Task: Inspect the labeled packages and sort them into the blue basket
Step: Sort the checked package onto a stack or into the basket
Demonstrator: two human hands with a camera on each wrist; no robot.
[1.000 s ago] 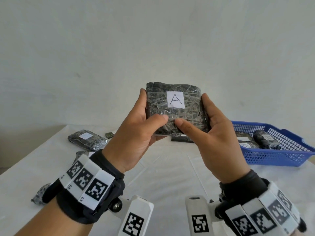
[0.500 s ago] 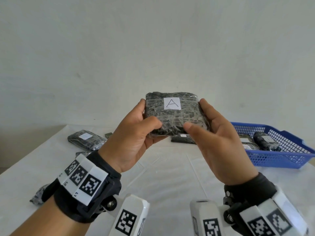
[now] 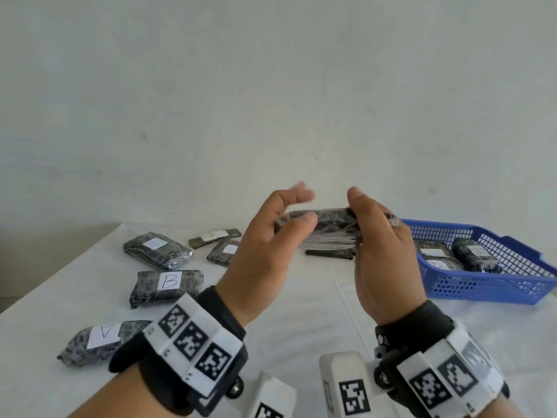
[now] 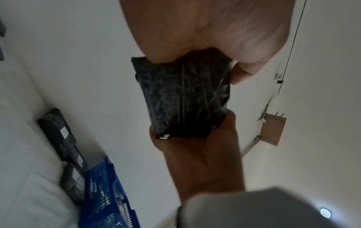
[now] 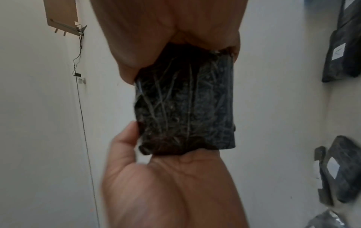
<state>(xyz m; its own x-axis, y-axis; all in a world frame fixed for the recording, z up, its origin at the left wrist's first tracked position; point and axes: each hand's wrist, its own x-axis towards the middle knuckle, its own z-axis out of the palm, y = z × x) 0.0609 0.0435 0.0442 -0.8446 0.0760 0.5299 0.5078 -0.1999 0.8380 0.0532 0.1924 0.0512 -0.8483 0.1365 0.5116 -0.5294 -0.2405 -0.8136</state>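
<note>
Head view: my left hand and right hand hold the dark wrapped package edge-on between them above the white table, thumbs and fingers curled round its ends, while the blue basket sits to the right with packages inside. Left wrist view: my left hand's fingers clamp the package's near end, the right hand cupping the far end. Right wrist view: my right hand pinches one end, my left palm cradling the other.

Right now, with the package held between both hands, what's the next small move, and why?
Probably carry the package right, toward the blue basket. Both hands, left hand and right hand, hold it flat above the table, and the basket already holds packages.
</note>
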